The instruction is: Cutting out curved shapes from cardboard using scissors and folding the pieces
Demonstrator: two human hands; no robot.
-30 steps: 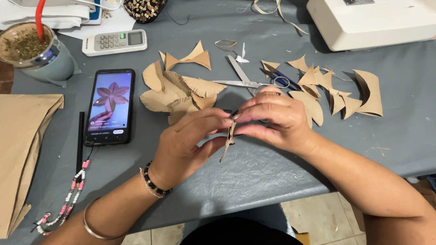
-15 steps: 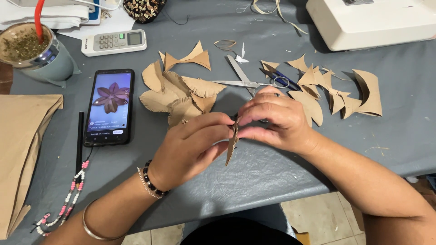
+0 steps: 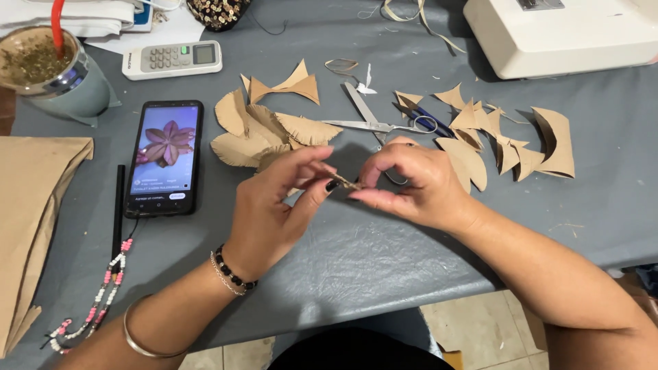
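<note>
- The tabletop (image 3: 356,260) is covered with a grey cloth and carries all the things.
- A white machine (image 3: 562,34) stands at the far right corner, well apart from the hands.
- A brown paper bag (image 3: 34,205) lies flat at the left edge.
- The left hand (image 3: 274,205) comes from below, with the palm turned to the right and the wrist bent; a dark bead bracelet (image 3: 233,274) sits at the wrist and a metal bangle (image 3: 137,336) is lower on the forearm.
- The right hand (image 3: 411,181) comes from the lower right, its fingers are curled down and its thumb points to the left hand.
- A phone (image 3: 164,156) lies left of the left hand, and its screen shows a brown paper flower.
- A pile of fringed paper leaves (image 3: 264,130) lies just behind the left hand.
- More pointed paper pieces (image 3: 507,140) lie behind and right of the right hand.
- A cup (image 3: 48,72) with a red straw stands at the far left.
- A white remote control (image 3: 171,59) lies behind the phone.
- The scissors (image 3: 377,123) lie open on the tabletop, just behind the right hand.
- The small paper strip (image 3: 346,183) is between the two hands, above the tabletop; both hands pinch it with thumb and fingertips, the left at its left end, the right at its right end.
</note>
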